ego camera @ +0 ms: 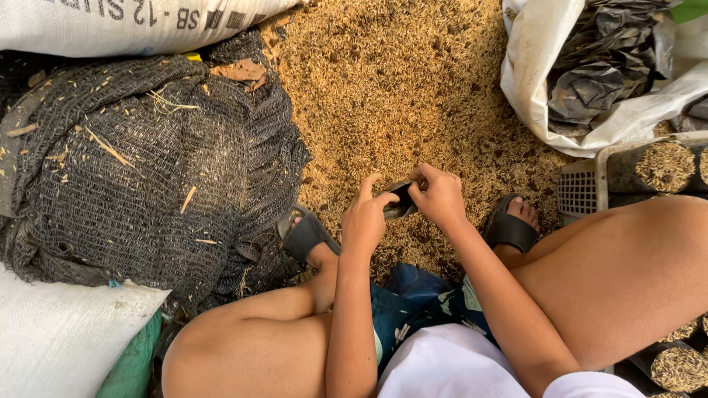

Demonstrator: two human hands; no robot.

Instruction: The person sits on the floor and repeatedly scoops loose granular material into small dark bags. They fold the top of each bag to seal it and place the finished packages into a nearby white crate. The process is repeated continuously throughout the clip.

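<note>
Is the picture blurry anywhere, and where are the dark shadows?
Head view: mostly sharp, in soft even daylight with no glare; the left hand and right hand look clear around a small black bag; darkest shadows sit under the black netting; the edges bend slightly.

Soft, even daylight, faint shadows under the legs, sharp focus throughout, slight wide-angle stretching at edges.

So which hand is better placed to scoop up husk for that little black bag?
Probably the left hand: only its fingertips pinch the black bag, while the right hand grips it more fully above the husk pile.
</note>
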